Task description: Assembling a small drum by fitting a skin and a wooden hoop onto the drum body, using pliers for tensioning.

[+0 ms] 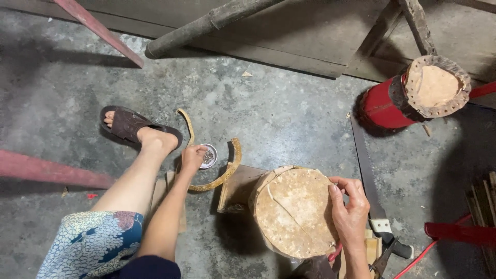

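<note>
My left hand (192,157) reaches down to a small round dish (209,155) of tiny dark bits on the floor, fingers closed at its rim. My right hand (349,212) rests on the right edge of a round drum (295,212) covered with a tan hide, fingers curled on the rim. The drum stands on a wooden block (237,188). A curved rusty metal band (227,168) lies on the floor around the dish.
A hand saw (368,178) lies right of the drum, with pliers (385,258) near it. A red drum (413,95) with a hide top lies on its side at the upper right. My sandaled foot (134,129) rests at the left. Red bars and wooden beams surround the concrete floor.
</note>
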